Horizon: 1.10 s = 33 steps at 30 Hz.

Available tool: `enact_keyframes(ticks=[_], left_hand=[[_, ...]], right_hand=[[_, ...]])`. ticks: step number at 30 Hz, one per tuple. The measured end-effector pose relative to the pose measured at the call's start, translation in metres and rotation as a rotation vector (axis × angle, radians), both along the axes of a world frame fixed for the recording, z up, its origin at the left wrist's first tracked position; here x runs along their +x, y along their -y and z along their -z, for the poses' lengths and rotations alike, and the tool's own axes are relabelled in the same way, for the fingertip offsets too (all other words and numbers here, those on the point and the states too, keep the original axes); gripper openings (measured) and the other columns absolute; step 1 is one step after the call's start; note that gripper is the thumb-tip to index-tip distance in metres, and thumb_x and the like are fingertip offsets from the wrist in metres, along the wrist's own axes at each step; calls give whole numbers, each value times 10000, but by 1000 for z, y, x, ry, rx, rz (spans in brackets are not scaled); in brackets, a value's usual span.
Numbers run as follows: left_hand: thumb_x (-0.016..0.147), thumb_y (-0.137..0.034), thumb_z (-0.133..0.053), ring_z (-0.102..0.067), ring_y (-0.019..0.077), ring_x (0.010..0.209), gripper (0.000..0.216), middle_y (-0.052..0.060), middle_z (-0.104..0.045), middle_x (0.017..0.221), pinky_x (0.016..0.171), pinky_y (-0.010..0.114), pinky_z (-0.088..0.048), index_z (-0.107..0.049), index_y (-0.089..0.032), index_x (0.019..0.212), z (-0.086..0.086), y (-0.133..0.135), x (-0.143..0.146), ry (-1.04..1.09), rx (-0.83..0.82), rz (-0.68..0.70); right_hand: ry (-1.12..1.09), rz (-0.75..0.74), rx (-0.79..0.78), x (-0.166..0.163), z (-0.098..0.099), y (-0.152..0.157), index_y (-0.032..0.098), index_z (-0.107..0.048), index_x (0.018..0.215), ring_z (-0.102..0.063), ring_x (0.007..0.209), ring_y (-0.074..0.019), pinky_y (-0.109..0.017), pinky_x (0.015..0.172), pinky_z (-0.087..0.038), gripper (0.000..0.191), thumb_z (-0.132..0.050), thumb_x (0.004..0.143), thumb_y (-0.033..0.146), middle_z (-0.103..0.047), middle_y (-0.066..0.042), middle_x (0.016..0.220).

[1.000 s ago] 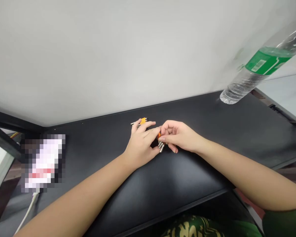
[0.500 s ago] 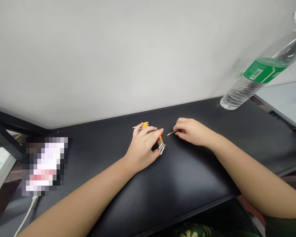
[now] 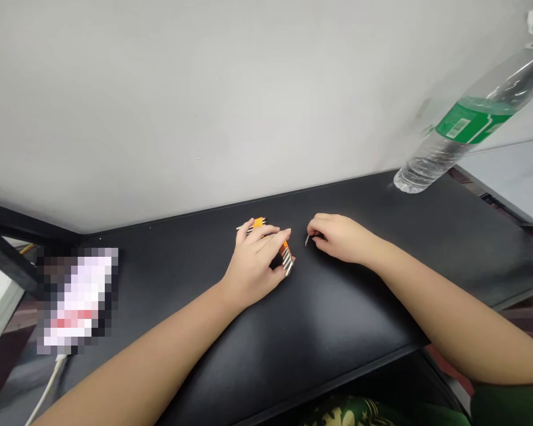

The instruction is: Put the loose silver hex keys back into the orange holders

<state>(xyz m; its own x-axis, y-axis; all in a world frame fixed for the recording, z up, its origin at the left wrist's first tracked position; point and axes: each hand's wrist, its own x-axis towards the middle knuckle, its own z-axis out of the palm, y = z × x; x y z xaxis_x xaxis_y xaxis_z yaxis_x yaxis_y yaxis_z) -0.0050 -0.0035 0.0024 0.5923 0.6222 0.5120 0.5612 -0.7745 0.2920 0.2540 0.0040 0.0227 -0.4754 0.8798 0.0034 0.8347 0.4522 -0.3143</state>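
My left hand (image 3: 253, 263) is closed around an orange holder of hex keys (image 3: 286, 257), just above the black tabletop. Several silver key ends stick out past the thumb, and more show beyond the fingertips; the palm hides the middle of the set. A short way to the right, my right hand (image 3: 335, 236) pinches a thin silver hex key (image 3: 307, 240) between thumb and fingers. Only its tip shows, pointing down and slightly left, apart from the holder. The rest of that key is hidden by the fingers.
A tall clear bottle (image 3: 475, 121) with a green label stands at the back right, near the pale wall (image 3: 204, 106). On the left, a blurred-out device (image 3: 77, 302) lies on the black table (image 3: 169, 260) with a white cable (image 3: 48, 387). A dark frame (image 3: 13, 254) rises at the left edge.
The thin key in my right hand has turned from pointing left to pointing more downward. My left hand keeps its hold on the set. The whole view has shifted slightly.
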Motion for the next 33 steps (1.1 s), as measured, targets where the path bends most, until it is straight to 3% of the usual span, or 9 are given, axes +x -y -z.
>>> enact_keyframes(ticks=[4,11,17,25,29,33], left_hand=[[885,-229,-679,-672,262,1205,473,49,-793,1102,1231,563,-278,-579,-238,1347,1,-1,0,5,11,4],[890,-237,-680,-671,264,1211,471,48,-793,1103,1230,561,-285,-590,-248,1352,0,0,1,6,19,2],[840,-168,-673,-651,270,1237,532,45,-793,1104,1229,572,-267,-576,-245,1357,1,-1,0,-16,12,3],[807,-153,-641,-683,256,1064,477,38,-779,962,1152,544,-335,-611,-234,1276,0,-1,1,-52,0,-4],[803,-169,-642,-679,262,1064,468,43,-773,940,1144,545,-340,-621,-239,1265,-3,1,1,-69,8,-3],[820,-174,-630,-684,261,1054,432,58,-772,964,1157,559,-323,-629,-220,1249,-3,3,2,-92,32,4]], right_hand=[[7,-8,12,0,-1,0,186,-683,1008,-619,849,-180,-282,752,-426,157,-573,916,122,-674,-53,990],[123,-15,23,-1,-6,4,186,-664,907,-600,772,-160,-273,675,-390,136,-538,950,162,-660,-43,948],[259,22,-3,-9,-19,17,181,-589,770,-537,635,-149,-287,568,-304,104,-554,857,136,-652,-53,863],[-409,-102,-156,-23,-29,29,210,-565,799,-509,584,-98,-218,617,-391,145,-599,787,69,-588,56,664],[-542,-43,-170,-30,-24,32,211,-562,774,-504,572,-93,-217,606,-402,144,-601,781,72,-586,60,648],[-538,-23,-177,-33,-22,32,203,-574,766,-491,560,-85,-214,592,-398,123,-600,801,88,-585,56,643]])
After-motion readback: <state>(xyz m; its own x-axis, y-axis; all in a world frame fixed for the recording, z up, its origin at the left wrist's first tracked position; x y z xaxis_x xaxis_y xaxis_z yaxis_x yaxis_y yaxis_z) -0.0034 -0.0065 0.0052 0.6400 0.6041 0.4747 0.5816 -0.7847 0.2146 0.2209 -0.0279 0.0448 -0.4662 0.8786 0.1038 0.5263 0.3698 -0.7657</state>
